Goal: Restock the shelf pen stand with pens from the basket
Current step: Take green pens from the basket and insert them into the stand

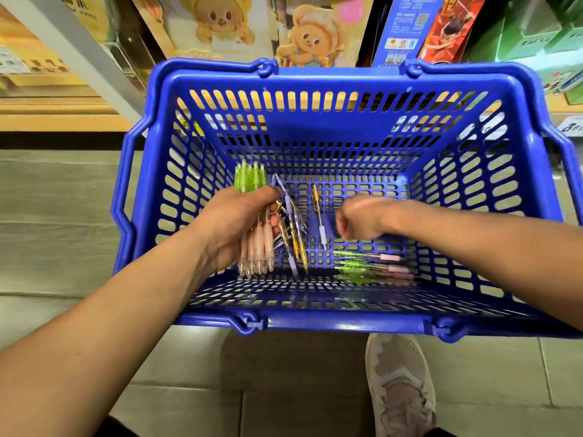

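Pens (pixel 255 247) bunched in the left hand (pixel 233 222), at 9 o'clock inside the basket (pixel 315 323).
Left fingers wrap the bunch; the right hand (pixel 359 219) is blurred, so I cannot tell its hold. Adding the loose pens (pixel 372 266) from 5 o'clock could overfill the left grip and spill some.

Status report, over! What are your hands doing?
Left hand grips green-capped pen bundle. Right hand blurred, over loose green pens in blue basket. Nothing blocking.
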